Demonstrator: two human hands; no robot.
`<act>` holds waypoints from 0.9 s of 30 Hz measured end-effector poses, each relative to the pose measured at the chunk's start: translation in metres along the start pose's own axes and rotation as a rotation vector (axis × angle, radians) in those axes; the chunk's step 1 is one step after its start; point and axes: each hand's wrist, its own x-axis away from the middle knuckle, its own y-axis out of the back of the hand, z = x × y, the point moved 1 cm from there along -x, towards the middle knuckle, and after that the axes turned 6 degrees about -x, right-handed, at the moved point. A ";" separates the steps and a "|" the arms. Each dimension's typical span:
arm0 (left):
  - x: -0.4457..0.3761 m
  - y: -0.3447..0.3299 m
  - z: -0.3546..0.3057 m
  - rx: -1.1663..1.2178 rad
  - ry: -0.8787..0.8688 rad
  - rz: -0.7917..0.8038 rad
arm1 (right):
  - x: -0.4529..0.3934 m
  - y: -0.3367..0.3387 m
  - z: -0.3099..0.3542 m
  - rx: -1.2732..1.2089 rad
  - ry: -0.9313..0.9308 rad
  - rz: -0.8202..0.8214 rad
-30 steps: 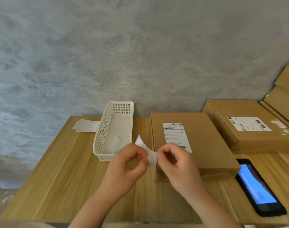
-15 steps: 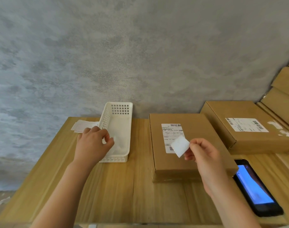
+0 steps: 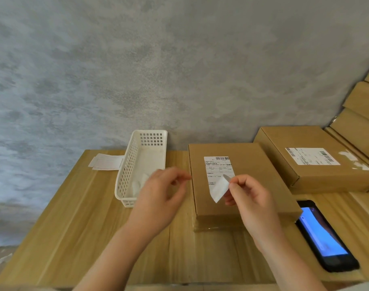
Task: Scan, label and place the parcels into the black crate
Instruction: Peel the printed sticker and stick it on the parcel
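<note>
Flat brown cardboard parcel [image 3: 240,181] lies mid-desk, printed label up. Your right hand [image 3: 250,198] pinches a small white sticker [image 3: 220,187] over it, ready to stick; left hand [image 3: 160,196], at its 9 o'clock, hangs loosely curled, empty.

Left hand [image 3: 162,194] loosely curled, empty; right hand [image 3: 248,198] pinching.

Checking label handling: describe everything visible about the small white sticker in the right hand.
The small white sticker is a plain, blank-looking rectangle of thin paper, slightly curled at its upper edge. The right hand pinches its upper right corner between thumb and fingertips, so it hangs tilted in the air above the nearest cardboard parcel, overlapping the printed shipping label in view. Whether it touches the parcel cannot be told. The left hand is apart from it.
</note>
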 end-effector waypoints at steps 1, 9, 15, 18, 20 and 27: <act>0.005 -0.005 -0.010 0.062 -0.004 0.036 | 0.002 -0.002 0.000 0.016 0.023 0.011; 0.024 -0.030 -0.023 0.117 0.007 0.058 | 0.016 -0.011 -0.003 0.104 0.146 0.163; 0.025 -0.031 -0.019 0.250 0.145 -0.028 | 0.019 0.002 -0.009 0.139 0.220 0.088; 0.024 -0.031 -0.019 0.453 0.262 0.001 | 0.014 0.022 -0.015 0.356 0.231 -0.065; 0.023 -0.035 -0.020 0.556 0.309 0.033 | 0.012 0.032 -0.018 0.401 0.154 -0.050; 0.013 -0.055 -0.035 0.530 0.351 0.109 | 0.003 0.061 -0.025 0.410 0.122 0.012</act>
